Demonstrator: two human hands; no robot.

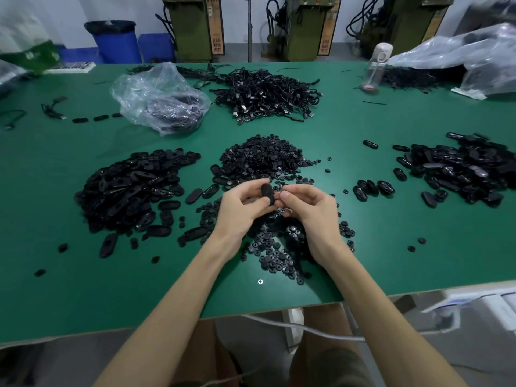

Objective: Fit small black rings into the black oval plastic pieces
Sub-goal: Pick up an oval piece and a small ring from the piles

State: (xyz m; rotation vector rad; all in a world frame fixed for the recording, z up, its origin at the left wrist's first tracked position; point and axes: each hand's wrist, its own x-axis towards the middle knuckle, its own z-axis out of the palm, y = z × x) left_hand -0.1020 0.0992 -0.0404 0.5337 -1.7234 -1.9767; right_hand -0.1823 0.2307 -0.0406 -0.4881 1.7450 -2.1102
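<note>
My left hand grips a black oval plastic piece above the green table. My right hand is right beside it, its thumb and fingers pinched together against the oval; whatever they pinch is too small and hidden to tell. A heap of small black rings lies just beyond my hands. More rings are scattered under and in front of my wrists. A large pile of oval pieces sits at the left. Another pile of ovals sits at the right.
A tangle of black cables lies at the back centre, next to a clear plastic bag holding black parts. A clear bottle and more plastic bags stand at the back right. The table's front edge runs just below my forearms.
</note>
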